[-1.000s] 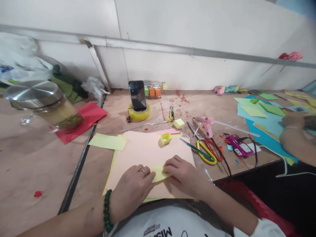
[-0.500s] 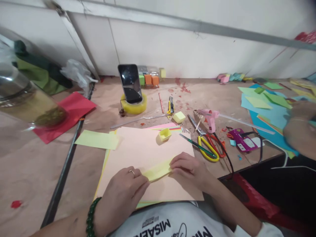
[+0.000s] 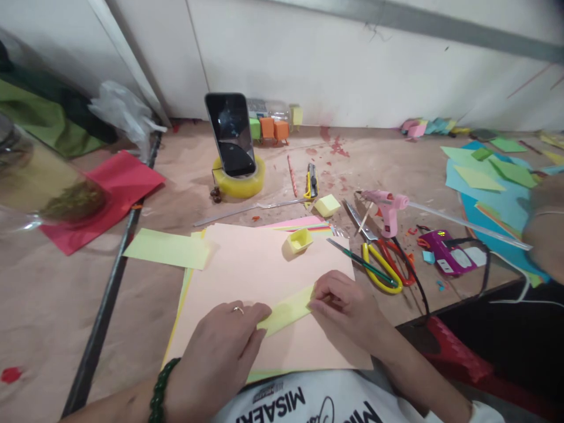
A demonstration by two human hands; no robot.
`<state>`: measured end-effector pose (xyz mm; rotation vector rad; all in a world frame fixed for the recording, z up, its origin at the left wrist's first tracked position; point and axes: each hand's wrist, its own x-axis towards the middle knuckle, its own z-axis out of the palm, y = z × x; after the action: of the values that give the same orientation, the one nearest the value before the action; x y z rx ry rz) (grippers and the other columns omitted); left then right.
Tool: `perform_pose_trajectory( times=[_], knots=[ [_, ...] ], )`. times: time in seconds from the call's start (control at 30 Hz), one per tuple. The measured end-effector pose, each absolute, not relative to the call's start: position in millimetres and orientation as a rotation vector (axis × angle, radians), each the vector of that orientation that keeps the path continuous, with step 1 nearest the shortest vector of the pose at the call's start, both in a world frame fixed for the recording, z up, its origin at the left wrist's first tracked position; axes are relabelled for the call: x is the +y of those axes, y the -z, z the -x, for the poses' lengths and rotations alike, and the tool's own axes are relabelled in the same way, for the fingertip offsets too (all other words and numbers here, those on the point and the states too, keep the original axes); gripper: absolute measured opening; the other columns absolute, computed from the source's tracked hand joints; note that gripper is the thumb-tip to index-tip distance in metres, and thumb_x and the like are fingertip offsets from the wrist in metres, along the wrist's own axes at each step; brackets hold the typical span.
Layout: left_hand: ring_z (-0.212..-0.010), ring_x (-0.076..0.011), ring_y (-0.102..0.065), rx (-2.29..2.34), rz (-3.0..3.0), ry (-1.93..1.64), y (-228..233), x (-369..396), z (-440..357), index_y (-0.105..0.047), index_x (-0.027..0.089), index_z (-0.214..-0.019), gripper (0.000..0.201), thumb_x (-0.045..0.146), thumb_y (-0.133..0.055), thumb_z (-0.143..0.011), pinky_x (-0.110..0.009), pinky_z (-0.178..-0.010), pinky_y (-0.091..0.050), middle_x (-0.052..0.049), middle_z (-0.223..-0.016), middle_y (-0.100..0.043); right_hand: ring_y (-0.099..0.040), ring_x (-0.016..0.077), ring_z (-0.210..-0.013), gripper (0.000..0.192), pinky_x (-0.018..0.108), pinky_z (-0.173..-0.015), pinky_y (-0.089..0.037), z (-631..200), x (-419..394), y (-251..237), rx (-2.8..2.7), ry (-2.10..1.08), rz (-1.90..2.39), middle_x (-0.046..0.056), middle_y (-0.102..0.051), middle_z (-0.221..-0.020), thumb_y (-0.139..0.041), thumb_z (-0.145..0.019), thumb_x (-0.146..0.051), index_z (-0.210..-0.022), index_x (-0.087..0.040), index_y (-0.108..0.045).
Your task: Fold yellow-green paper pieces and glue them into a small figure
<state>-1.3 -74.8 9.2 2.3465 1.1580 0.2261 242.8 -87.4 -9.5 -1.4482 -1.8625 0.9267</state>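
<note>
Strip (image 3: 288, 312): I saw left hand (image 3: 224, 346) and right hand (image 3: 348, 308) clamped on its ends.
Box (image 3: 300, 241): stood at twelve o'clock.
Scissors (image 3: 372, 238): lay under a green tool (image 3: 374, 271), two o'clock.

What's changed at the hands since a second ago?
The left hand and right hand have moved apart, baring more of the yellow strip; neither has visibly let go. The camera view shifted too. The small yellow box, scissors and pink glue gun stayed put.

Yellow strip (image 3: 288, 311): matt paper. Phone screen (image 3: 231, 135): smooth, glossy. Glue gun (image 3: 388, 205): smooth plastic. Scissor blades (image 3: 353, 215): metal.
</note>
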Motion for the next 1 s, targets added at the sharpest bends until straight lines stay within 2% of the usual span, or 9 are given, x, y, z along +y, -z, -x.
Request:
perform_pose_trajectory(
  times=[0.2, 0.43, 1.0],
  knots=[
    [-0.067, -0.0208, -0.064, 1.142, -2.404, -0.294, -5.2, -75.3, 1.9, -0.06, 0.02, -0.105, 0.031, 0.012, -0.038, -0.083, -0.032, -0.059, -0.049, -0.003, -0.076, -0.07, -0.055, 0.0144, -0.066, 0.017, 0.024, -0.054, -0.043, -242.2, -85.7, 8.7, -1.882, -0.883, 1.436, 0.003, -0.059, -0.074, -0.061, -0.086, -0.019, -0.069, -0.019, -0.056],
    [-0.071, -0.0219, -0.065, 1.143, -2.435, -0.281, -1.9, -77.1, 1.4, -0.058, 0.018, -0.111, 0.034, 0.01, -0.038, -0.084, -0.034, -0.063, -0.05, -0.005, -0.08, -0.07, -0.053, 0.0129, -0.063, 0.018, 0.023, -0.052, -0.04, -242.4, -83.9, 7.7, -1.895, -0.871, 1.434, 0.001, -0.057, -0.072, -0.062, -0.084, -0.016, -0.068, -0.018, -0.055],
    [-0.069, -0.0201, -0.062, 1.123, -2.522, -0.3, -1.6, -78.3, 0.3, -0.052, 0.019, -0.123, 0.042, 0.009, -0.036, -0.086, -0.033, -0.062, -0.049, -0.004, -0.077, -0.068, -0.052, 0.0134, -0.063, 0.019, 0.024, -0.052, -0.04, -241.9, -84.8, 10.3, -1.941, -0.796, 1.403, 0.002, -0.056, -0.072, -0.059, -0.086, -0.017, -0.068, -0.019, -0.053]
  ],
)
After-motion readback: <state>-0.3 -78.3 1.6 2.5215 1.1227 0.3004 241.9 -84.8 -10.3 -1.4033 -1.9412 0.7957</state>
